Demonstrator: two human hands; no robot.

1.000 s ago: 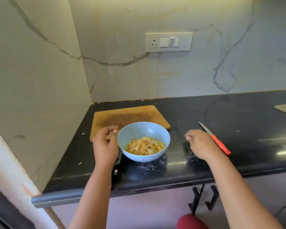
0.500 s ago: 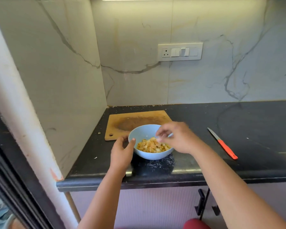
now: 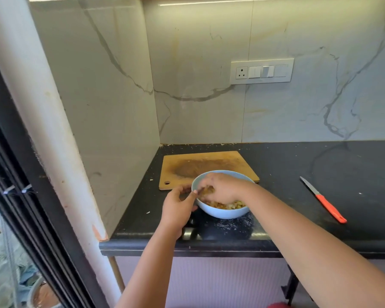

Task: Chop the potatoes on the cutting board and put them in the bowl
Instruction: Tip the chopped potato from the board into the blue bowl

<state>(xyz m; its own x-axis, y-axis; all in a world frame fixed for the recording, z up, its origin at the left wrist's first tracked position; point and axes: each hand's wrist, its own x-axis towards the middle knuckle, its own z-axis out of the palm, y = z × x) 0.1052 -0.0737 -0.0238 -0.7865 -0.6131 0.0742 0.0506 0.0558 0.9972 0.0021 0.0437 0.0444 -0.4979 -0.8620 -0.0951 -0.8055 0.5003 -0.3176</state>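
Our right hand [image 3: 222, 188] reached down into the bowl [image 3: 222, 213], fingers curled among potato pieces [image 3: 229, 205], perhaps gripping some; left hand [image 3: 178, 206] cupped its rim.

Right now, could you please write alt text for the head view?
A person's right hand reaches into a blue bowl of chopped potatoes while the left hand steadies its rim. Behind sits a bare cutting board; a red-handled knife lies right.

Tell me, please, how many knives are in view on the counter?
1: the orange-handled metal knife lies on the black counter, right of the light blue round bowl. None appears hidden.
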